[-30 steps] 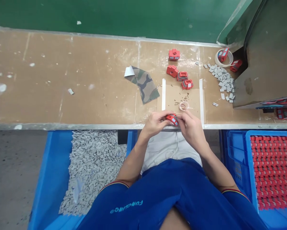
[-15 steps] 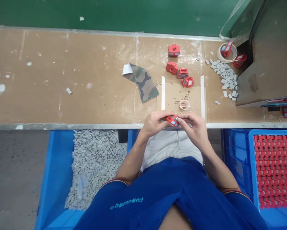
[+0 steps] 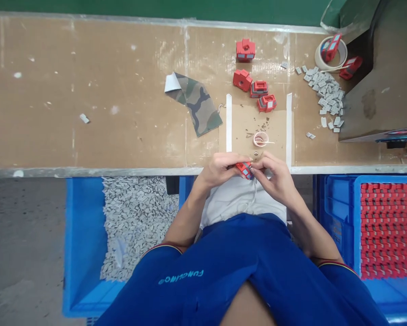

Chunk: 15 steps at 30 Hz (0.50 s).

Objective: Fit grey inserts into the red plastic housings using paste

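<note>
My left hand (image 3: 221,168) is closed on a small red toy vehicle body (image 3: 244,169) with grey and pale blue patches, just over the table's front edge. Thumb and fingers of my right hand (image 3: 270,173) are pinched together against the toy's right end. Whatever lies between those fingertips is hidden. Beyond my hands stands a small round cup (image 3: 260,139) with a thin white stick across it. Farther back are several red toy bodies (image 3: 266,103), some with grey parts fitted. To the right lies a pile of small grey pieces (image 3: 328,90).
A camouflage-patterned strip (image 3: 203,108) lies left of the white tape lines. At the back right are a tape roll (image 3: 342,53) with a red toy in it and a large box-like panel (image 3: 376,90). Below the table stand blue bins (image 3: 84,226) of grey pieces and red parts.
The camera view has shifted, so the table sits higher in the picture. Both hands remain at the toy; the pale piece seen at my right fingertips is now covered.
</note>
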Available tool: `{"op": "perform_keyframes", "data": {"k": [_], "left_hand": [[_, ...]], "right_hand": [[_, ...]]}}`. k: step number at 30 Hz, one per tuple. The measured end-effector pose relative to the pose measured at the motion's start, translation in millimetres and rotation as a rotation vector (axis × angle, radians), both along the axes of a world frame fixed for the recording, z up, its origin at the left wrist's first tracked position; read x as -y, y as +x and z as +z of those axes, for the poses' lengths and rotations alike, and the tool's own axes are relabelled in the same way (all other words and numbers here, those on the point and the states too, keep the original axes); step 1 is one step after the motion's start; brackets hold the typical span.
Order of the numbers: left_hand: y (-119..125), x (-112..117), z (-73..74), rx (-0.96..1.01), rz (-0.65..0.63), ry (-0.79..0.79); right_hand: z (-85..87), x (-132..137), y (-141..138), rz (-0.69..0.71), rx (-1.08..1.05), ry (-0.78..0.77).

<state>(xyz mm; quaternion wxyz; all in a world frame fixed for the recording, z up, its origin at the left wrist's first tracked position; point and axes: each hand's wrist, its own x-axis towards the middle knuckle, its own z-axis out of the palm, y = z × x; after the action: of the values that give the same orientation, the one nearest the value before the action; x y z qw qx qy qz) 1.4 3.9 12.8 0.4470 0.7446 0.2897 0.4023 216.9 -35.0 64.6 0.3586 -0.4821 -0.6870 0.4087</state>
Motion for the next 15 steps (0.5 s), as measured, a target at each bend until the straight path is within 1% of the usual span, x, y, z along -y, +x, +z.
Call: {"op": "perform_keyframes", "data": {"k": [5,7,11,13,15], "left_hand": [[-3.2,-1.6,-2.3,0.027,-0.039,-0.073],[-2.0,-0.2,-2.5,0.043,-0.042,-0.1],[1.7,4.7,-0.7,0.072,0.043,-0.171],[1.9,5.8,0.5,0.061,0.071,-0.176],[0.8,5.2,1.5,0.035,0.072,-0.159]], "right_hand": [[-0.4,0.8,4.4,0.001,-0.149,-0.175],[-2.3,2.0,4.3,-0.006,-0.159,-0.202],[-6.4,4.4,-0.2,-0.093,-0.157,-0.136],[-7.5,4.8,-2.4,-0.142,-0.132,-0.089],[-7.6,4.5,-2.9,-0.142,-0.072,-0.044]]}}
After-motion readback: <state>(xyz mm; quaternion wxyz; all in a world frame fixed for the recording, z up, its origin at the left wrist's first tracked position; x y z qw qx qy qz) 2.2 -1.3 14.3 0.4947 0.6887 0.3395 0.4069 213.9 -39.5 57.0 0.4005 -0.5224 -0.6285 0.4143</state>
